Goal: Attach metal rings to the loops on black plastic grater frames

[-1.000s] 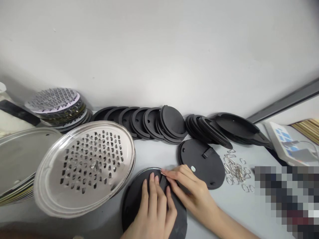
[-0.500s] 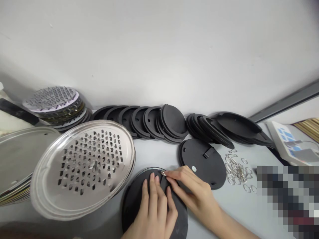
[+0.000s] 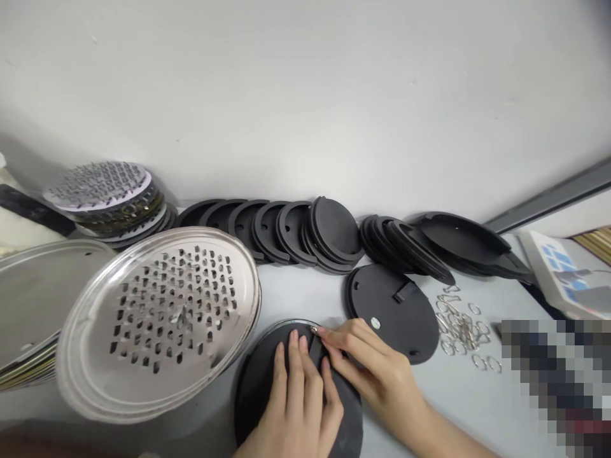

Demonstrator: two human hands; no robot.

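At the table (image 3: 458, 407), the left hand (image 3: 296, 401) rests on a black disc (image 3: 258, 397), its fingers slightly spread and pressed flat on the disc's face. The right hand (image 3: 375, 375) lies just beside it on the same disc, with thumb and forefinger pinching a small metal ring (image 3: 314, 330) at the far rim. A narrow black strap (image 3: 314, 351) runs between the two hands from that rim, and a thin metal edge (image 3: 296, 322) shows along the rim. Directly right of the black disc lies a second black disc (image 3: 394, 315), carrying a black strap (image 3: 405, 291) and a small silver rivet (image 3: 375, 323). Further right of the black disc, a loose heap of metal rings (image 3: 461, 331) lies on the table. Left of the black disc, and almost touching it, a perforated steel plate (image 3: 160, 318) leans tilted on a stack of similar plates (image 3: 28, 305). Beyond the black disc, a row of black foam rings (image 3: 281, 232) stands leaning against the wall (image 3: 305, 83). Beyond the steel plate lies a stack of perforated discs (image 3: 100, 187). A white box (image 3: 563, 273) sits at the far right.
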